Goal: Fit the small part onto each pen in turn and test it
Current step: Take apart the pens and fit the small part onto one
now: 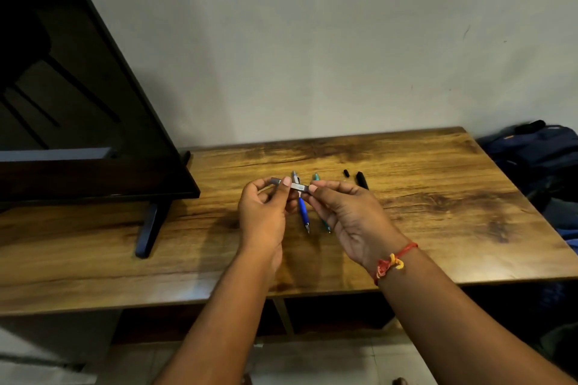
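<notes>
matt wood-grain table, glossy black screen, shiny blue plastic pen

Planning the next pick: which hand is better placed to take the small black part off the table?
Right. The small black part lies just beyond the right hand, farther from the left hand. Both hands pinch the grey pen, so the left could hold it alone.

A television with a dark screen stands at the left end of a wooden table, its black foot resting on the tabletop. Behind the table rises a pale grey wall with a few small marks. A dark blue bag lies beyond the table's right edge, and light floor tiles show below its front edge
</notes>
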